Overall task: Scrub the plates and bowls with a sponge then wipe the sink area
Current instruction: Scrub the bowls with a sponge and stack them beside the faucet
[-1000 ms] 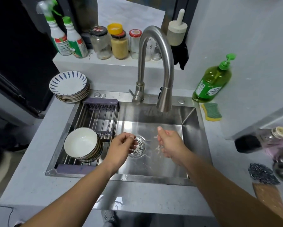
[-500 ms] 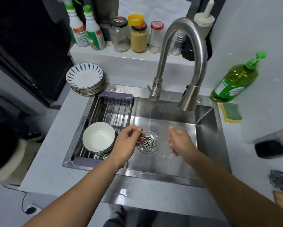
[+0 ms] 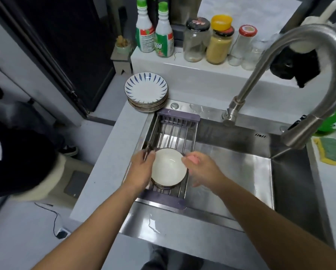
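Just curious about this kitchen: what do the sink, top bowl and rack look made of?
Sink: brushed stainless steel, by its grey sheen and reflections. Top bowl: probably glazed ceramic, glossy white. Rack: shiny metal rods, likely steel; matte purple ends look plastic.

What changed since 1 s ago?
Both hands moved left from the middle of the sink to the rack. The left hand and right hand now flank the top bowl at its rim; grip unclear through blur. The plate stack and sponge stayed put.
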